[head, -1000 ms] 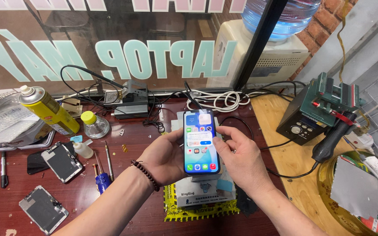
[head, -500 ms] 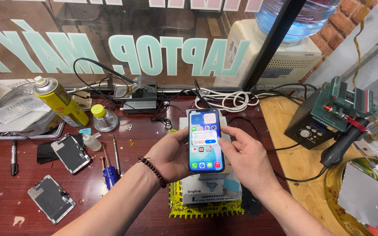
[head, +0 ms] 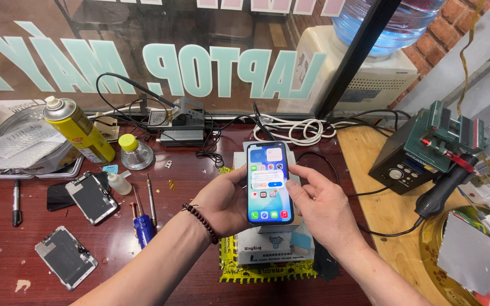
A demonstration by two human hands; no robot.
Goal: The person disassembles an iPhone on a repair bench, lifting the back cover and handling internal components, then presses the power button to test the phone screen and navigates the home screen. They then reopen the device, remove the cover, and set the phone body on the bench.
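Left hand [head: 225,201] cradles the lit smartphone [head: 269,182] upright above the white box [head: 270,246]; right hand [head: 321,201], at the phone's 3 o'clock, rests its thumb on the screen. Best handled with a firm left grip and light, single thumb taps on the pop-up.

A smartphone [head: 269,182] with a glossy glass screen sits in the left hand [head: 225,201], whose wrist wears a dark, smooth bead bracelet [head: 201,221]. The desk [head: 24,249] is polished reddish-brown wood, scuffed and speckled; its right edge meets pale matt wood. A shiny yellow metal spray can [head: 80,131] stands near the far left corner.
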